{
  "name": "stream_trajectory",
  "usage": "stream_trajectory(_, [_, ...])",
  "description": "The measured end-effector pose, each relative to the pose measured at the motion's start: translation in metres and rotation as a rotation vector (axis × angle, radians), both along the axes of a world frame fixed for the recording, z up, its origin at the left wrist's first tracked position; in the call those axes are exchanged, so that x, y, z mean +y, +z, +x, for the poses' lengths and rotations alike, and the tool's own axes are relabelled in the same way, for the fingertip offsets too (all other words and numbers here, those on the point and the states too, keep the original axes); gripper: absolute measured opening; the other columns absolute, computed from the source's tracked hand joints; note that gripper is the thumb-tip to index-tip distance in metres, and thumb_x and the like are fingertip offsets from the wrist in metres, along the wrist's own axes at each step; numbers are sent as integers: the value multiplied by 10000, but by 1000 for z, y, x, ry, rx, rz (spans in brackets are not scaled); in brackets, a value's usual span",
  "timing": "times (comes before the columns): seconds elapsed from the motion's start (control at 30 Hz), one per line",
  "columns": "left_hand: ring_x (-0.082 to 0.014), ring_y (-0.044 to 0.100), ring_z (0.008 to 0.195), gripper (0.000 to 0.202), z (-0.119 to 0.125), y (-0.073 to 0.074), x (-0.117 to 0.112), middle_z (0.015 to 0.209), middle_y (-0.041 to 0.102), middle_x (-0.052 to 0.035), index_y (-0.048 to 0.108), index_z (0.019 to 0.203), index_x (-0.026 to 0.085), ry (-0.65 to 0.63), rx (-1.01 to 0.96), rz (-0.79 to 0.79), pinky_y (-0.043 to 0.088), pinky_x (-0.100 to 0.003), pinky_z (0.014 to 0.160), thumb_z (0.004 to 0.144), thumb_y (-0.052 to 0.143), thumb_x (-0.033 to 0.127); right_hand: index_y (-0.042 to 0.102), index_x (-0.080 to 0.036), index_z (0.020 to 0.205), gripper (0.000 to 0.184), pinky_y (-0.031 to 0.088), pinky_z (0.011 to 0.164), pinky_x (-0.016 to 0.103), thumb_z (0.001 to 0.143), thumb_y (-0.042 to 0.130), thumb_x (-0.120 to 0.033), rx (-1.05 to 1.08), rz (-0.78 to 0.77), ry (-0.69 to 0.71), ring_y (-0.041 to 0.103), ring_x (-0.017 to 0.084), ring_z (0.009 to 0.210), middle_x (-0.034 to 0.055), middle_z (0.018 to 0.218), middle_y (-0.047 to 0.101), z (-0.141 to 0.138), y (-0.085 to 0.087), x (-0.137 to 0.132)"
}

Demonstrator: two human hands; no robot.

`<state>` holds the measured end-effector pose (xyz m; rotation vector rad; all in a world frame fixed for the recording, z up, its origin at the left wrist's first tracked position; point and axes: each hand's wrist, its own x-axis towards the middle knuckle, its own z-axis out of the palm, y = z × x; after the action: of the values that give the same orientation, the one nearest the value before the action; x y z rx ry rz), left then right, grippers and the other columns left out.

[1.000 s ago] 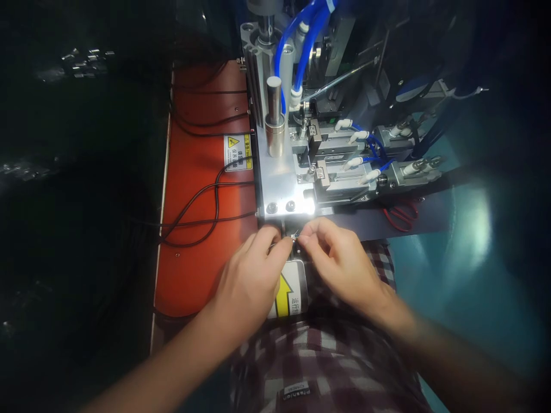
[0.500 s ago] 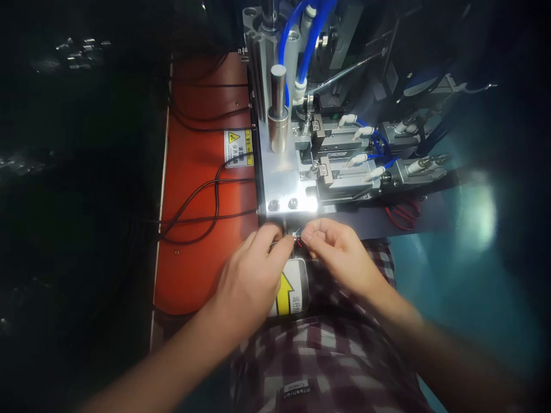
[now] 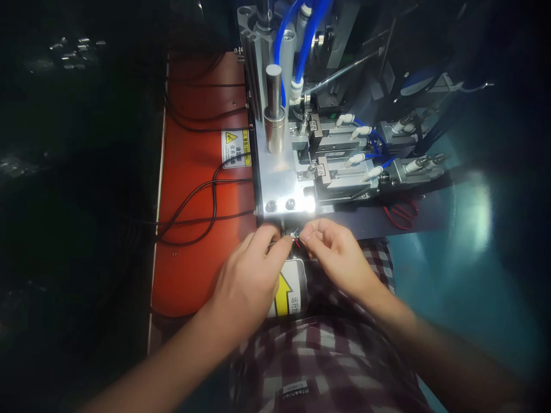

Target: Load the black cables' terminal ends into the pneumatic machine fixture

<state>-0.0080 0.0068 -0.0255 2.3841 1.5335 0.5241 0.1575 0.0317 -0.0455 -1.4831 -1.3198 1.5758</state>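
My left hand [image 3: 253,269] is closed in a pinch, thumb against curled fingers, on a thin cable [image 3: 272,245] at the front of the machine. From its fingertips stick out fine wire ends [image 3: 296,241], red and whitish ones among them. Facing it, my right hand [image 3: 331,246] pinches at the same wire ends with thumb and forefinger. What exactly lies between the right fingertips is too small to make out. Both hands are just below the bright metal plate [image 3: 284,183], over a label with a yellow arrow [image 3: 283,295].
An orange-red panel [image 3: 193,275] with loose black cables [image 3: 214,195] and a warning label [image 3: 236,148] lies to the left. Pneumatic cylinders [image 3: 344,140] with blue hoses [image 3: 312,40] stand behind. A red wire loop [image 3: 401,215] rests at the right on a dark surface.
The view has shifted slightly, so the machine sits a little further left. Both hands keep nearly the same pose at the wire ends.
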Motion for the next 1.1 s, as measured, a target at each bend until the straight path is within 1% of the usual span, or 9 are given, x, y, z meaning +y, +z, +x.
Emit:
stream_trajectory(0.13, [-214,645,824,304,-1,0,1,893,631,-132,671,1008,68,-16,-8,38,575,-314,710,816,452,-17,552,-178,779,145,361,535,241,858,574,-298,-65,80,-47,450,102,576,-26,670,532,-4,-3,-2])
stream_trajectory(0.27, [-214,640,808,307,-1,0,1,888,628,-128,672,996,73,-15,-2,52,576,-320,694,810,448,-23,477,-184,659,279,226,418,216,812,609,-376,202,-236,-49,284,64,436,-83,509,393,-5,-6,-1])
stream_trajectory(0.33, [-207,635,793,307,-2,-1,1,884,625,-123,667,1003,75,-15,-1,55,575,-312,678,811,446,-19,463,-185,629,318,181,400,211,780,634,-406,273,-312,-58,244,53,412,-91,480,377,-2,-6,0])
stream_trajectory(0.47, [-190,622,776,314,-2,-2,1,878,621,-111,653,1021,91,-15,-9,68,570,-295,663,819,433,-5,559,-169,744,261,217,396,210,767,660,-409,178,-190,-152,318,63,423,-70,522,461,3,-3,0])
stream_trajectory(0.6, [-195,623,798,322,-2,-3,1,882,621,-114,647,1034,91,-18,-15,77,569,-300,678,819,427,-4,597,-168,763,202,273,408,218,803,630,-363,77,-90,-85,360,78,445,-61,535,459,1,2,0])
stream_trajectory(0.7, [-194,622,788,312,-2,-4,1,879,618,-114,653,1019,88,-23,-18,76,566,-294,665,820,429,-1,604,-174,751,152,334,458,234,841,587,-295,-139,154,-24,419,97,476,-45,541,489,1,3,0])
stream_trajectory(0.83, [-200,624,807,312,-2,-2,2,888,621,-117,655,1030,83,-24,-15,71,568,-299,688,820,441,-1,647,-168,802,122,359,591,289,873,554,-201,-566,783,134,504,123,552,7,640,634,4,2,-2])
stream_trajectory(0.9, [-199,628,813,312,-1,-2,2,890,625,-116,660,1025,88,-18,-4,63,570,-299,702,818,445,-5,646,-165,823,121,354,614,299,885,545,-189,-627,903,181,526,130,571,19,684,669,5,3,-2])
stream_trajectory(1.1, [-203,640,812,311,-1,-1,1,882,632,-123,676,995,79,-11,-5,65,574,-304,707,813,446,-25,574,-177,839,121,352,540,248,919,494,-220,-405,511,115,480,104,516,-33,606,540,1,5,-4])
